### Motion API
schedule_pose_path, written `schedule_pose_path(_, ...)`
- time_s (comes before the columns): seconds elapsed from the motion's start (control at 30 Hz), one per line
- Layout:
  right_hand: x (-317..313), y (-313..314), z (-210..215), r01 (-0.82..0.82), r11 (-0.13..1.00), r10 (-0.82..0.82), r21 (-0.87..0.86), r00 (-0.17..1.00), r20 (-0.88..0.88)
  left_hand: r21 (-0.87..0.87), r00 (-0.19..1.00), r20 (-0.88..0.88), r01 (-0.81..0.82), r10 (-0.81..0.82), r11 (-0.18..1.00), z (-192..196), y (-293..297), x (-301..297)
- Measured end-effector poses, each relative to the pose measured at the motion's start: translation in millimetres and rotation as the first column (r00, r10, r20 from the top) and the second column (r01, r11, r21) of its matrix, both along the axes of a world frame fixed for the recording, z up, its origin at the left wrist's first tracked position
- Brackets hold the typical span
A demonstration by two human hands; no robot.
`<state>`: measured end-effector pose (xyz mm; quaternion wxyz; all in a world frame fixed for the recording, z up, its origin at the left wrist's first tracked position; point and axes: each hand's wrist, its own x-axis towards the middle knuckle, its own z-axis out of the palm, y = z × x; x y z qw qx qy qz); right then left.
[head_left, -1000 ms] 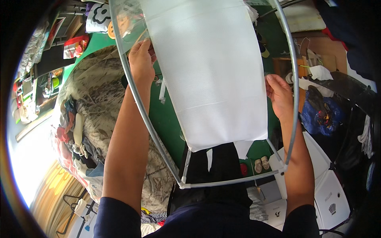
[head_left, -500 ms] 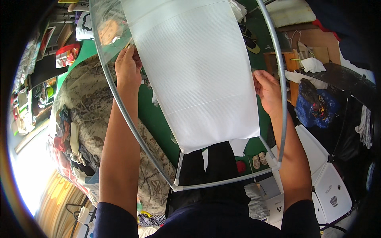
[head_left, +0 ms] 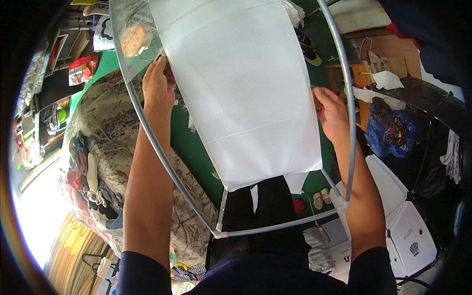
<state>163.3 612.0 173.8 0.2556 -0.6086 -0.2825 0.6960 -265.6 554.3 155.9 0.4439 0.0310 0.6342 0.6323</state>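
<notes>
A long white textured sheet (head_left: 246, 98) hangs in front of me inside a grey tube frame (head_left: 166, 164) with a curved lower bar. Clear plastic film (head_left: 140, 49) lies along the sheet's upper left side. My left hand (head_left: 158, 84) pinches at the sheet's left edge, where film and sheet meet; its fingertips are partly hidden. At the opposite edge, my right hand (head_left: 333, 112) has thumb and fingers closed on the sheet's margin, inside the frame's right tube. The sheet's lower end hangs above my dark trousers (head_left: 273, 196).
A bed-like surface with a patterned cover (head_left: 110, 113) stands to the left, with piled clothes (head_left: 93, 196) on it. On the right are a blue plastic bag (head_left: 391, 135), white storage boxes (head_left: 410, 241) and a dark board (head_left: 418, 96). Small shoes (head_left: 322, 196) rest on the green floor.
</notes>
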Motion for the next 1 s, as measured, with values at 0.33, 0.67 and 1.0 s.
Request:
schedule_pose_path(0.33,0.2,0.8,-2.8,-0.017,1.0,0.016,-0.026,1.0,-0.022,-0.003,0.999,0.046,-0.004,0.004,1.0,0.1,2.8,1.5)
schedule_pose_path(0.67,3.0,4.5,-11.0,-0.065,0.996,0.064,-0.066,0.998,-0.02,0.01,0.99,0.143,0.01,-0.012,1.0,-12.3,1.0,-9.5)
schedule_pose_path(1.0,-9.8,-2.2,-4.1,-0.021,0.993,0.007,-0.113,0.993,-0.119,-0.016,0.968,0.249,-0.007,0.011,1.0,-12.6,4.8,-4.3)
